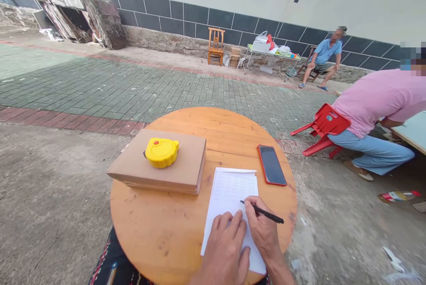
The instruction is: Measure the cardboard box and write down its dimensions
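Observation:
My right hand (261,227) is closed round a black pen (268,214), its tip at the white paper (229,185). Rows of faint handwriting cover the upper part of the sheet. Flat on the lower part of the paper lies my left hand (226,243), fingers stretched out and holding nothing. Left of the paper, a closed cardboard box (186,156) carries a yellow tape measure (162,152) on its top. A phone (272,165) with a red edge and dark screen lies to the right of the paper.
All this rests on a round wooden table (156,232). To the right, a person in a pink shirt (376,94) sits on a red plastic chair (329,123) at another table. By the far wall are a seated person (326,54), a wooden chair (216,45) and a loaded folding table (276,52).

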`<state>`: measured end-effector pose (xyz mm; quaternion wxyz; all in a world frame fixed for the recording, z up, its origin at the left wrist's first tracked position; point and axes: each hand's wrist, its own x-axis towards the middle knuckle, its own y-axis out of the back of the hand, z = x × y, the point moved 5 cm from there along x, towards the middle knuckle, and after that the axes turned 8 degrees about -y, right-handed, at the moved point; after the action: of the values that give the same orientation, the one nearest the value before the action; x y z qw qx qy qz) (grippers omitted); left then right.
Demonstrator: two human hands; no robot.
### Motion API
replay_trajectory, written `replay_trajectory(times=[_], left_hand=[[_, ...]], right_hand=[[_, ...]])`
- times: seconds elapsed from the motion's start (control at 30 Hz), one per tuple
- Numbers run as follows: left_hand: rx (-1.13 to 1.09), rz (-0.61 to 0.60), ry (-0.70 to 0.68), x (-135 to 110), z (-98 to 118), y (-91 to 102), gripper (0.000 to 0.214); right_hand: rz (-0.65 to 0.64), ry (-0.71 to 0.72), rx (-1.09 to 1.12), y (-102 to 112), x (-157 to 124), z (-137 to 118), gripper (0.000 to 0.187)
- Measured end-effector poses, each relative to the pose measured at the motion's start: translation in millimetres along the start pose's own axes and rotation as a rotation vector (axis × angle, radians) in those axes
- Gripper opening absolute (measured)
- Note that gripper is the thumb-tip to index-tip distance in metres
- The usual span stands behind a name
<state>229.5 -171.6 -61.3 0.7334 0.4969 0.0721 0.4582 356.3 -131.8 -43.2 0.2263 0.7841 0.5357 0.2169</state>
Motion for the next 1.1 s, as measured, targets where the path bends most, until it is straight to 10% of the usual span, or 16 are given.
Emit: replay_trajectory(times=[1.1], left_hand=[[-0.033,-0.041,0.039,3.1,0.7,5.9,0.041]], right_hand=[[0.006,-0.049,0.004,0.1,-0.9,6.5,0.029]])
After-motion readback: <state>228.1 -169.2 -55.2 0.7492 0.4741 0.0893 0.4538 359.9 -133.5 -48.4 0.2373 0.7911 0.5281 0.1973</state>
